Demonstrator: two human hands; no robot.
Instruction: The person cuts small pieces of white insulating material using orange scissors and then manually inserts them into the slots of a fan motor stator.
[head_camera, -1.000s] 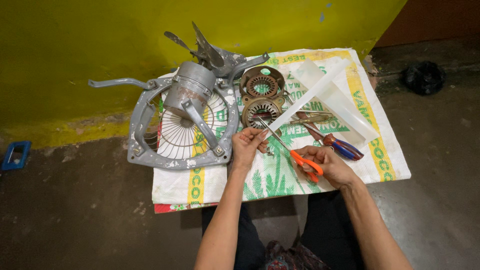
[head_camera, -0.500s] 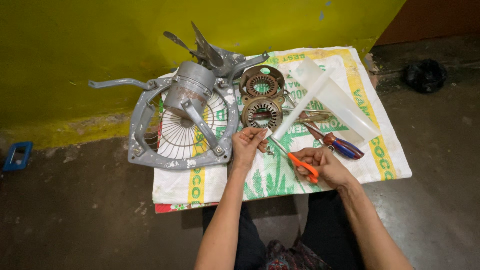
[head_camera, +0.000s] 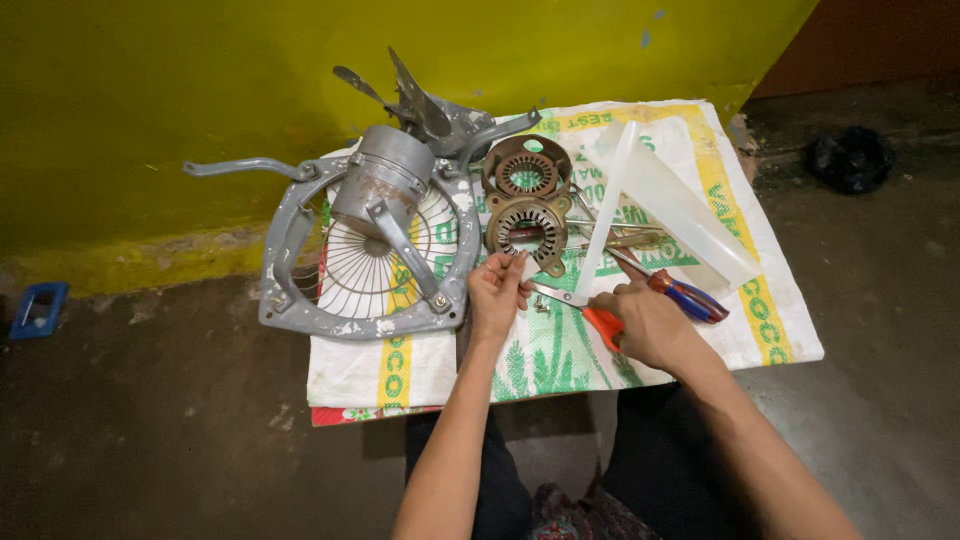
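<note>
My right hand (head_camera: 645, 322) grips orange-handled scissors (head_camera: 585, 311) whose blades point left toward my left hand (head_camera: 497, 290). My left hand pinches a small pale strip of sheet (head_camera: 519, 265) between thumb and fingers, just in front of a rusty round motor stator (head_camera: 526, 227). A second rusty ring-shaped stator part (head_camera: 526, 170) lies behind it. Both hands hover over a white woven sack (head_camera: 560, 350) spread on the floor.
A grey exhaust-fan frame with wire grille and motor housing (head_camera: 375, 240) lies left of my hands, fan blades (head_camera: 420, 105) behind it. Translucent plastic sheets (head_camera: 665, 195) and red-blue pliers (head_camera: 680, 295) lie to the right. A yellow wall stands behind; a black lump (head_camera: 850, 160) lies far right.
My left hand has lifted the small strip slightly toward the stator. The scissors in my right hand have shifted a little to the left.
</note>
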